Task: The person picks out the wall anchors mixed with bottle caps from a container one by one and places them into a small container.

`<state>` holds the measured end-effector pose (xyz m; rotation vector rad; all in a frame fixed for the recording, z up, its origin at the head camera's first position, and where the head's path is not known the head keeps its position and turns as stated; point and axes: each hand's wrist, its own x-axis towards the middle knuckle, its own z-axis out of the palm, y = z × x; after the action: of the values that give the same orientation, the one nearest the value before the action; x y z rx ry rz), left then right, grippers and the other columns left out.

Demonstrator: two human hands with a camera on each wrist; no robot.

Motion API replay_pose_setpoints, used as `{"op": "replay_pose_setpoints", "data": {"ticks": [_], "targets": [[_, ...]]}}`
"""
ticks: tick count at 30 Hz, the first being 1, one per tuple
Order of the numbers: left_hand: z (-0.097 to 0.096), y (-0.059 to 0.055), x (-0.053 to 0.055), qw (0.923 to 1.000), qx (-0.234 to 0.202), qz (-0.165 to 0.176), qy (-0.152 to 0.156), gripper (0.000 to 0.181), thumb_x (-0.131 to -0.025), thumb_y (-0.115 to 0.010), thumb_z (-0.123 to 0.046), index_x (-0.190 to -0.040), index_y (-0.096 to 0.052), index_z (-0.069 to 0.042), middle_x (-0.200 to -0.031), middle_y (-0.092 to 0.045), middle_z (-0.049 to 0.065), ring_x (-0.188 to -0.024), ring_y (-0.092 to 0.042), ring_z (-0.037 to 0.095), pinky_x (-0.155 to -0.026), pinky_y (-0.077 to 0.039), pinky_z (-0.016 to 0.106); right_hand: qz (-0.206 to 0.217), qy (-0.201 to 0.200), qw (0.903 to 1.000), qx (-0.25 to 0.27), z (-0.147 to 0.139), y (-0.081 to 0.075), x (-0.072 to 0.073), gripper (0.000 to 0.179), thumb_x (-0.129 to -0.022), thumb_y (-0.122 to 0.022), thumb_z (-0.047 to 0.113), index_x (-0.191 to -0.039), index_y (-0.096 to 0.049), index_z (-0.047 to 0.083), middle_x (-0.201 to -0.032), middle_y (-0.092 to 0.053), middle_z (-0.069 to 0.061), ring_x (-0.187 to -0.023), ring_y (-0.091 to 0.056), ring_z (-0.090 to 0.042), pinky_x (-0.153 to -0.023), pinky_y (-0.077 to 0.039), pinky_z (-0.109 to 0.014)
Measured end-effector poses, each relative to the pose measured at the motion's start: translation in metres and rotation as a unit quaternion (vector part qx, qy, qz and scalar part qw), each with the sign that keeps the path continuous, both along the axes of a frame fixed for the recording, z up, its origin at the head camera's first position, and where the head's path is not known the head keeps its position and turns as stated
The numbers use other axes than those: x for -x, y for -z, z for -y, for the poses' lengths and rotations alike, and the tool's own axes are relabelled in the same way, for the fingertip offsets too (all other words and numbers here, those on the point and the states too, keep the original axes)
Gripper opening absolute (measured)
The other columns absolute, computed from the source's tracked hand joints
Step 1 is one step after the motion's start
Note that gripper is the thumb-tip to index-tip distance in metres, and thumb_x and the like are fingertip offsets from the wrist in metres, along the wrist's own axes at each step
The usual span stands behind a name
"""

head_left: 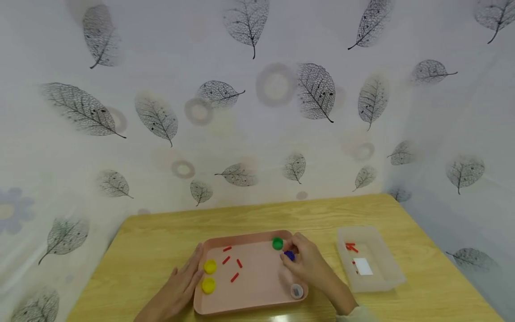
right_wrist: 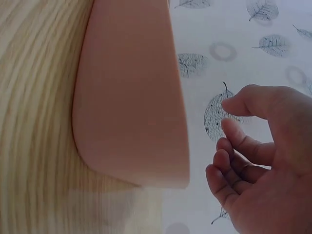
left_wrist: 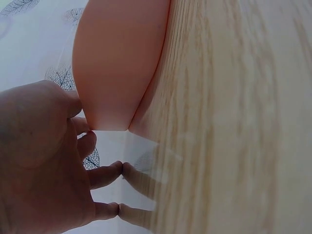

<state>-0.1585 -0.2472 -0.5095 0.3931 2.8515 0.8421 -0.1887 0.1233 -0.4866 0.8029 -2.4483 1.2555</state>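
A pink tray [head_left: 257,286] lies on the wooden table. My left hand [head_left: 179,286] rests along its left side with fingers extended; in the left wrist view the hand [left_wrist: 44,161] touches near the tray corner. Over the tray's right side is my right hand [head_left: 307,261], thumb and forefinger close to a small bumpy blue piece [head_left: 289,255]. From the right wrist, the thumb and forefinger of this hand [right_wrist: 268,156] show a gap with nothing visible between them. Near it are a green round cap [head_left: 277,243] and a whitish round cap [head_left: 297,291].
Two yellow round caps [head_left: 208,285] sit at the tray's left, beside several short red sticks [head_left: 235,277]. Right of the tray stands a translucent plastic box [head_left: 388,268] holding more red sticks [head_left: 351,247] and a white card [head_left: 363,266]. Leaf-printed cloth [head_left: 257,134] hangs behind the table.
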Motion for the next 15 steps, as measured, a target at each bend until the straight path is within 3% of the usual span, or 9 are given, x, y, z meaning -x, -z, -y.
{"op": "replay_pose_setpoints", "data": {"ticks": [5,11,15], "targets": [[0.006,0.000,-0.003,1.0000,-0.003,-0.008,-0.003,0.063,-0.113,-0.028,-0.044,-0.167,-0.004,-0.021,-0.171,-0.009,0.003,-0.152,-0.026,0.034,-0.109,-0.010,0.082,0.002,-0.020,0.9998,0.004,0.022,0.002,-0.001,0.020,-0.085,-0.076,-0.002,-0.096,-0.062,0.007,-0.088,-0.055,-0.002,-0.078,-0.055,-0.020,-0.066,-0.053,-0.028],[0.008,-0.003,-0.002,0.9999,-0.012,-0.011,0.000,0.063,-0.114,-0.029,-0.041,-0.167,-0.005,-0.017,-0.171,-0.008,0.003,-0.153,-0.024,0.034,-0.110,-0.010,0.081,-0.026,-0.030,0.9992,0.001,0.043,0.013,-0.005,0.021,-0.085,-0.076,-0.002,-0.097,-0.061,0.006,-0.092,-0.056,0.000,-0.083,-0.053,-0.014,-0.071,-0.052,-0.026],[0.006,-0.003,-0.001,0.9997,-0.020,-0.009,0.007,0.063,-0.114,-0.030,-0.041,-0.167,-0.005,-0.018,-0.171,-0.007,0.001,-0.154,-0.022,0.031,-0.111,-0.009,0.080,0.010,-0.016,0.9998,-0.006,0.053,0.019,-0.010,0.021,-0.084,-0.076,-0.001,-0.095,-0.062,0.010,-0.091,-0.056,0.003,-0.083,-0.054,-0.010,-0.072,-0.052,-0.023]]}}
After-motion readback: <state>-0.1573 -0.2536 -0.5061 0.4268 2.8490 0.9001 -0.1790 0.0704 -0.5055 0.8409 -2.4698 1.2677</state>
